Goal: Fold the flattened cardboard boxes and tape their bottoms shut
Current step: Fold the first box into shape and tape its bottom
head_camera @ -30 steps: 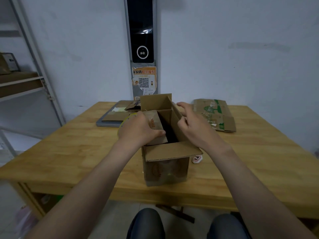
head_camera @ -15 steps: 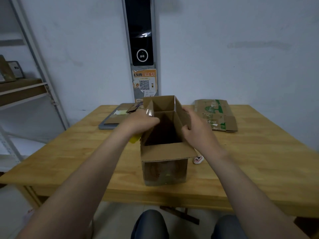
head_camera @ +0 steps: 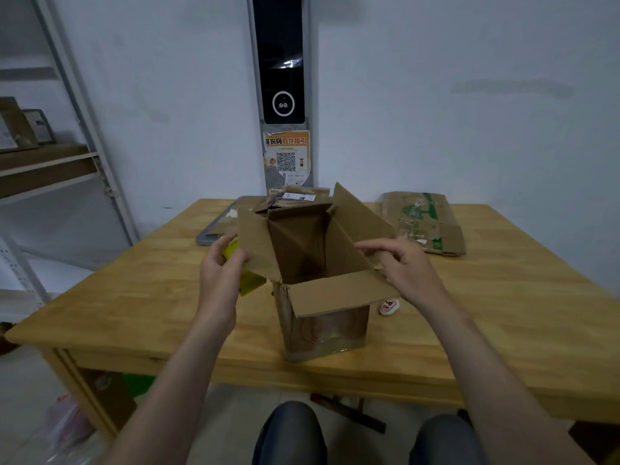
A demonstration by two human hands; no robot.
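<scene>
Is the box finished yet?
Not yet. Done: the box stands opened up on the table. Right now the left hand and right hand each pinch a side flap, and the flaps are open. Left: fold them shut, tape them, then do the flattened box at the back.

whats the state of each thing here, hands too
box, upright, top flaps spread open
left hand, pinches the box's left flap
right hand, pinches the box's right flap
flattened box, lying flat, not set up
yellow object, on table, partly hidden
</scene>
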